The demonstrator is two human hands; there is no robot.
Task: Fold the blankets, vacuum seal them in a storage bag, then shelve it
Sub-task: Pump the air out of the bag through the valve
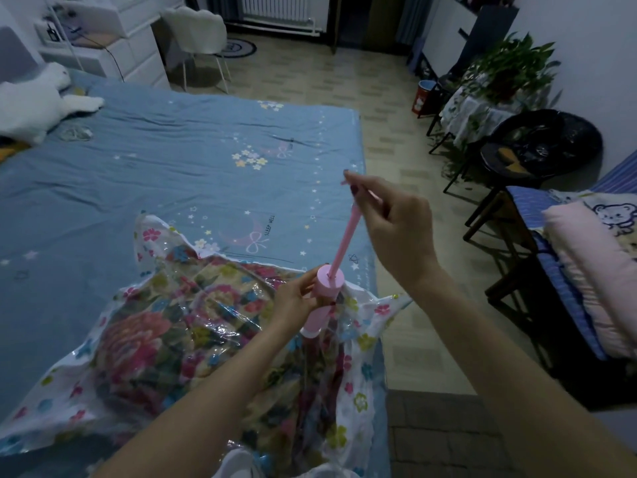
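Pink hand pump (pixel 325 298), barrel gripped by left hand (pixel 296 298); plunger rod (pixel 348 232) pinched raised by right hand (pixel 396 229); tilting risks unseating from storage bag (pixel 165 339) valve, leaking air.

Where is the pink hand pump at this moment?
The pink plastic hand pump stands low of centre in the head view, on the clear flowered storage bag, near the bed's right edge, between the two hands.
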